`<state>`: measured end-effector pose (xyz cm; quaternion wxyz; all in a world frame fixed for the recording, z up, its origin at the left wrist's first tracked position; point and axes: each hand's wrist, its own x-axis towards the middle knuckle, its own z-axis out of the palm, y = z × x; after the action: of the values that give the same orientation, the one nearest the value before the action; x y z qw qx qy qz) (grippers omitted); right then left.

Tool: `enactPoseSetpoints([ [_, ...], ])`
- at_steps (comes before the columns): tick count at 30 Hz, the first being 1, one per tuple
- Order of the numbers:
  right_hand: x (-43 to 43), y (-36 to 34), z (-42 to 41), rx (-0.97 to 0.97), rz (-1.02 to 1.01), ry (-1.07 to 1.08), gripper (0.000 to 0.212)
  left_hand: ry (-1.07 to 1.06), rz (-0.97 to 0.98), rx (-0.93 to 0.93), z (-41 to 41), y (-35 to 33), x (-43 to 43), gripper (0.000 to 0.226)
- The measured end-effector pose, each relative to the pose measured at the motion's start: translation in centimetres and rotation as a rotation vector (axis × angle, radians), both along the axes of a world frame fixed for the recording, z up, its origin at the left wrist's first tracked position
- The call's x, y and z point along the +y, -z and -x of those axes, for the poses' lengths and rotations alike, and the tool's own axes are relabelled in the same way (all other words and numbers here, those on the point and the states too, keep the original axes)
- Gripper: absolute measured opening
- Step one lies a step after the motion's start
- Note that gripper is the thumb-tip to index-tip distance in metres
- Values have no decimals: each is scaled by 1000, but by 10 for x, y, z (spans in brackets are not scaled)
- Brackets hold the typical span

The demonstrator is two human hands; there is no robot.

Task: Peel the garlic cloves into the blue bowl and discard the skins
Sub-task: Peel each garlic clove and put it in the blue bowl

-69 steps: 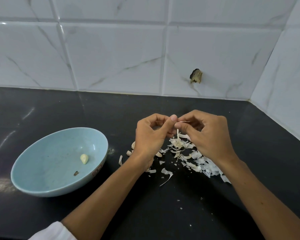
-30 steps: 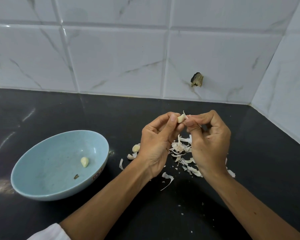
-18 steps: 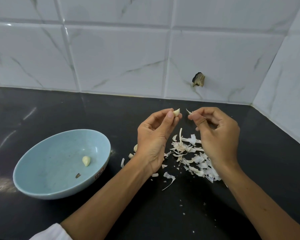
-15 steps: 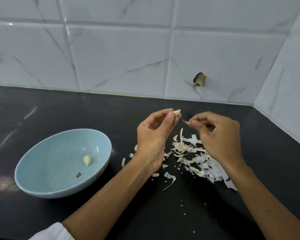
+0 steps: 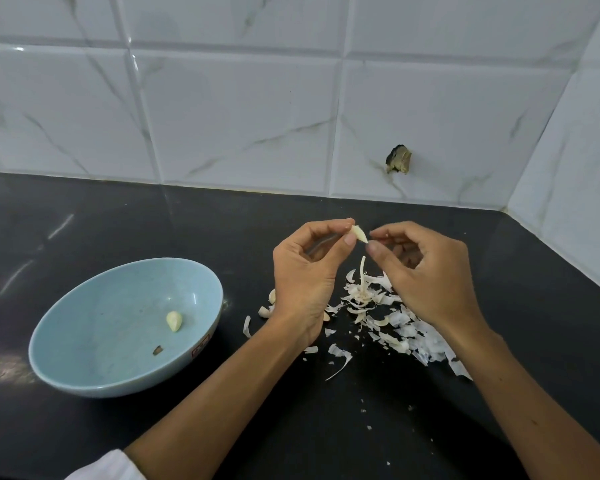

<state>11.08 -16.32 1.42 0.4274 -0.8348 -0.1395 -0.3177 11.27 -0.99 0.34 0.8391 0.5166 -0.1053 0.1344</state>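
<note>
My left hand pinches a pale garlic clove between thumb and forefinger, raised above the black counter. My right hand meets it from the right, its thumb and forefinger closed around the clove's pointed tip. The blue bowl stands to the left on the counter. It holds one peeled clove and a small dark fleck. A heap of white garlic skins lies under and between my hands. A few small cloves sit just left of my left wrist, partly hidden.
The black counter runs back to a white tiled wall and meets a side wall at the right corner. A dark broken hole marks the back wall. Loose skin scraps are scattered toward me.
My right hand pulled a strip of skin off the clove, dropped toward the heap, and has come back to the clove's tip. My left hand kept the clove raised.
</note>
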Motion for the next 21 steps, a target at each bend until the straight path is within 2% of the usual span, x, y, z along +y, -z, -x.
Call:
enactPoseSetpoints([
  [3, 3, -3, 4, -7, -97, -128, 17, -7, -14, -17, 0, -1, 0, 17],
  [7, 2, -3, 6, -31, -120, -180, 18, -6, 3, -27, 1, 0, 0, 20],
  [13, 6, -2, 4, -117, -86, -96, 15, 40, 17, -11, 2, 0, 0, 23],
  [17, 7, 0, 3, -129, -132, -44, 8, 81, 27, 10, 2, 1, 0, 21],
  [21, 5, -1, 2, -133, -159, -10, 10, 89, 1, -23, 3, 2, -4, 18],
])
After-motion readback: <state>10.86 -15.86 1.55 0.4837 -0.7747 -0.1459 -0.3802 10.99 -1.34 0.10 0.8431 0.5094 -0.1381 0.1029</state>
